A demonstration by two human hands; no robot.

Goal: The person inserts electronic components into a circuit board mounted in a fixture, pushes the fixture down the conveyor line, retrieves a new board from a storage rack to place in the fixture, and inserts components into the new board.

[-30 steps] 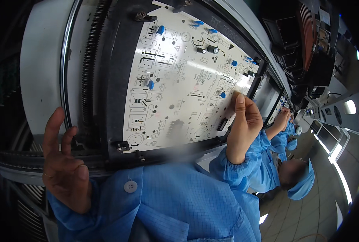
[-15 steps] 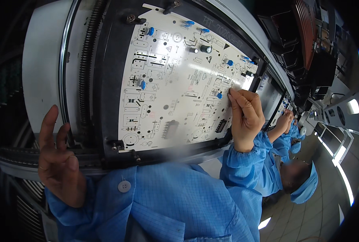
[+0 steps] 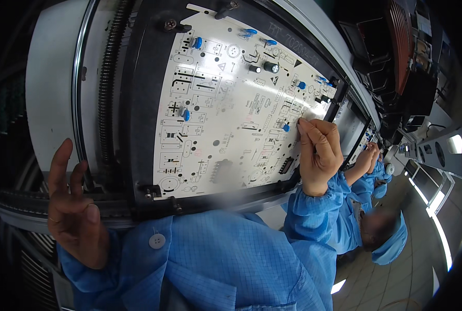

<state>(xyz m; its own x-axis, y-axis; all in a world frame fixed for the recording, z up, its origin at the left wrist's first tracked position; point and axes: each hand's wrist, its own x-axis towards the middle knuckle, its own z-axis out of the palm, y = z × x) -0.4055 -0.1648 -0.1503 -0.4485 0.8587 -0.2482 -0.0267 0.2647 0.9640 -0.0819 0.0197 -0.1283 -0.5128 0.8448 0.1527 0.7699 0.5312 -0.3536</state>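
A white circuit board [image 3: 231,124] lies in a black frame [image 3: 145,103] in front of me. It carries blue disc-shaped parts [image 3: 185,114], small black cylindrical capacitors [image 3: 271,67] and a black chip [image 3: 286,166]. My right hand [image 3: 321,155] is over the board's right part, thumb and forefinger pinched together at its surface, close to a blue disc part [image 3: 286,127]. Whatever lies between those fingertips is hidden. Off the frame's left side, my left hand [image 3: 78,207] hovers with its fingers apart and nothing in them.
Metal rails and a coiled spring-like strip [image 3: 108,88] run along the left. Dark bolted clamps [image 3: 171,25] stand at the frame's corners. To the right, a co-worker in blue clothing and cap [image 3: 391,243] works along the same line. Dark racks [image 3: 371,57] fill the upper right.
The board and frame appear slightly further right and lower in the picture. My right hand keeps its pinch at the board, and my left hand stays almost where it was, fingers apart.
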